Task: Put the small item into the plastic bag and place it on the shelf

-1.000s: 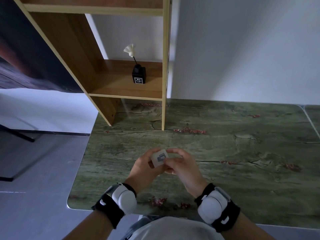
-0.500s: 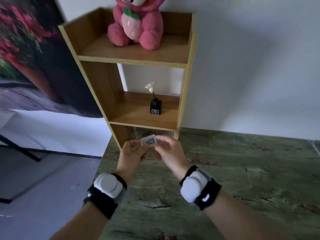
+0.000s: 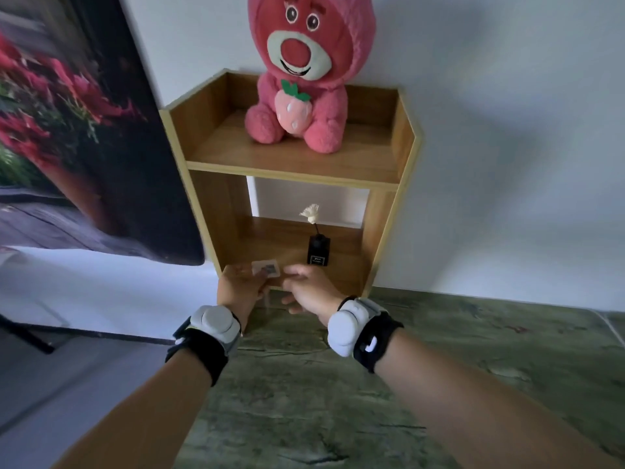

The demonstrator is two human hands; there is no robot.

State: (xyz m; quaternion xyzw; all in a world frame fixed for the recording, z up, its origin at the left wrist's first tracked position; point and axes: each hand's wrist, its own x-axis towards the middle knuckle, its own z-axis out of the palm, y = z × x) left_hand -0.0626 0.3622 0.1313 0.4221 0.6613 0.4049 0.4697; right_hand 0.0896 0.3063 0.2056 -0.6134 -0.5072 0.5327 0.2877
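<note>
A small clear plastic bag (image 3: 266, 267) with a dark little item inside it sits at the front edge of the lower board of the wooden shelf (image 3: 291, 245). My left hand (image 3: 240, 286) pinches the bag's left corner. My right hand (image 3: 308, 286) hovers just right of the bag with its fingers loosely curled; whether it still touches the bag I cannot tell. Both arms reach forward over the green table (image 3: 439, 384).
A black diffuser bottle (image 3: 318, 252) with a white flower stands on the lower shelf board, right of the bag. A pink plush bear (image 3: 301, 79) sits on the top board. A flower-print panel (image 3: 77, 137) leans at the left, beside the table's left edge.
Both hands carried the bag from over the table forward and up to the lower shelf board. My view tilted upward, bringing the plush bear fully into sight.
</note>
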